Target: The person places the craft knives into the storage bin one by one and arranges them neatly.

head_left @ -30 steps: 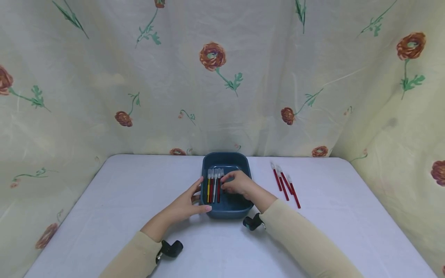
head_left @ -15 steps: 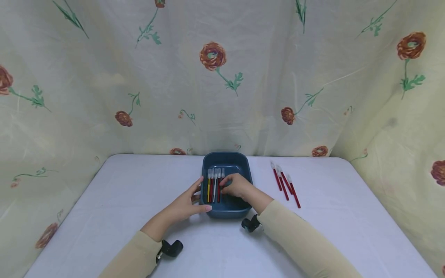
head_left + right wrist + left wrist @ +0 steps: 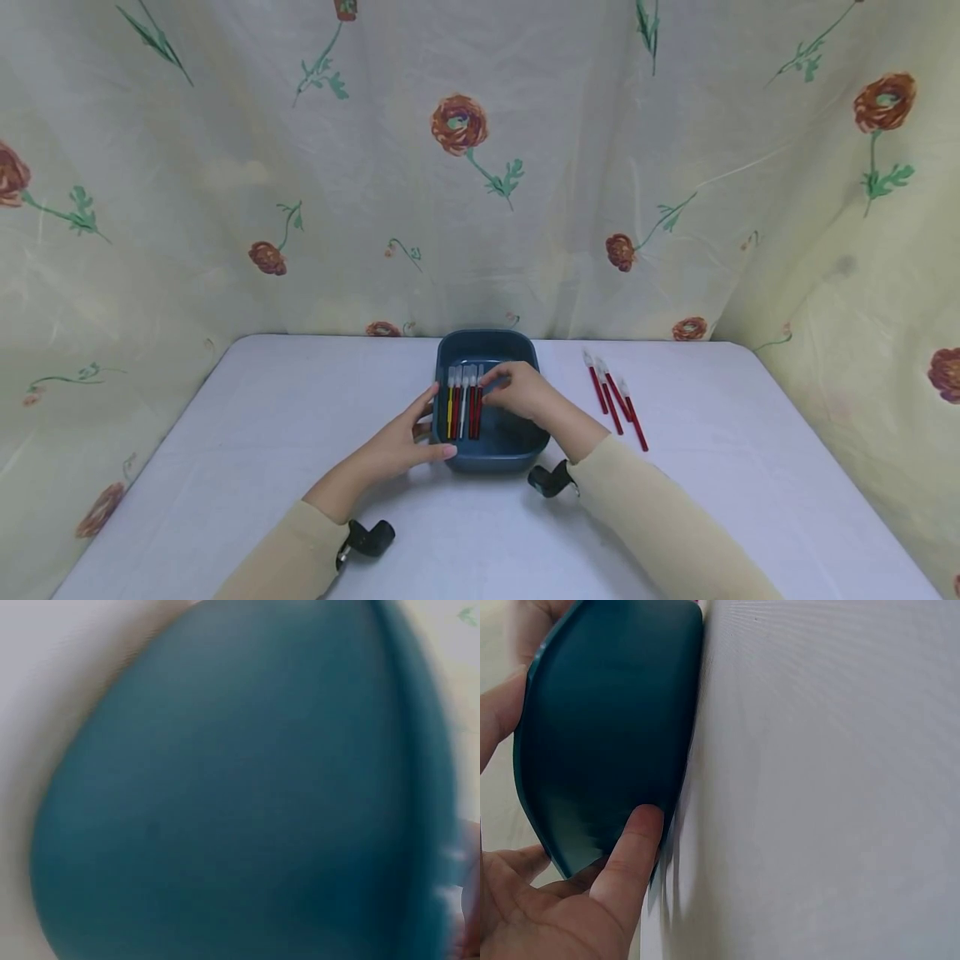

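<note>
A blue tray (image 3: pixel 495 458) stands at the middle of the table. Inside, along its left wall, several slim capped pens (image 3: pixel 463 408) lie side by side, with clear caps to the far end and red, yellow and silvery barrels. My left hand (image 3: pixel 401 437) holds the tray's near left corner, thumb at the near side and fingers along the left wall; the left wrist view shows a fingertip (image 3: pixel 646 817) against the outer wall. Over the tray, my right hand (image 3: pixel 521 392) hovers just right of the row, thumb and forefinger slightly apart, with no pen visible between them.
Several more red capped pens (image 3: pixel 615 396) lie loosely on the white tablecloth (image 3: pixel 675 500) to the right of the tray. Behind the table hangs a flowered curtain (image 3: pixel 547 208). The right wrist view is mostly filled by the tray's outer wall (image 3: pixel 225 787).
The rightmost red pen now lies against the row, and my right fingers have let go of it, lifting slightly away and to the right. My left hand has stayed at the tray.
</note>
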{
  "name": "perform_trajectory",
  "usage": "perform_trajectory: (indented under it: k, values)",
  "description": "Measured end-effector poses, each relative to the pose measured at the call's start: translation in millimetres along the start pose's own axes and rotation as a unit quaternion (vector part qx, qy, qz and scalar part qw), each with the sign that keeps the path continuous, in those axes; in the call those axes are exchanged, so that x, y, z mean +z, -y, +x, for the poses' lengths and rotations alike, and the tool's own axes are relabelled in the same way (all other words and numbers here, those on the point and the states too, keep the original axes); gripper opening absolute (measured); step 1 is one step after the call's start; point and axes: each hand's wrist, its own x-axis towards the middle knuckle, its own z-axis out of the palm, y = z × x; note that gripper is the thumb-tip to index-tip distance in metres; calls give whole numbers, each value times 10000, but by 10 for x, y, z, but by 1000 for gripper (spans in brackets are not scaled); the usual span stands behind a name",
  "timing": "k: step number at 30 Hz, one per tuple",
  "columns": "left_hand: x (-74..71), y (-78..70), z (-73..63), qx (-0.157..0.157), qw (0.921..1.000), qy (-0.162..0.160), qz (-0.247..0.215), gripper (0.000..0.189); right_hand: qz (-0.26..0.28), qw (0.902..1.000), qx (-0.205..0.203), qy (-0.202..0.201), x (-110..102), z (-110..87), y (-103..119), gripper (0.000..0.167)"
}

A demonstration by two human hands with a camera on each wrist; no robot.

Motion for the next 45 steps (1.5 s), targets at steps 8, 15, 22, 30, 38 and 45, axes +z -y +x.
perform_trajectory:
  k: [8,15,22,30,38,45]
  values:
    - [8,-2,-1,-68,9999,-75,106,104,-21,9999,-105,-13,-214,-115,-36,31]
    - [21,-12,3,-64,9997,-143,190,106,-17,9999,84,-117,-379,-228,-98,28]
    - [28,-9,18,-42,9997,-173,170,106,60,9996,97,-247,-502,-330,-170,27]
    - [33,-2,23,-12,9997,-158,191,106,49,9993,46,-367,-646,-437,-289,30]
    - [31,-5,14,-55,9997,-161,194,107,30,9987,247,-437,-813,-559,-421,31]
    - [34,-12,10,-52,9996,-166,209,107,111,9989,225,-404,-933,-645,-572,32]
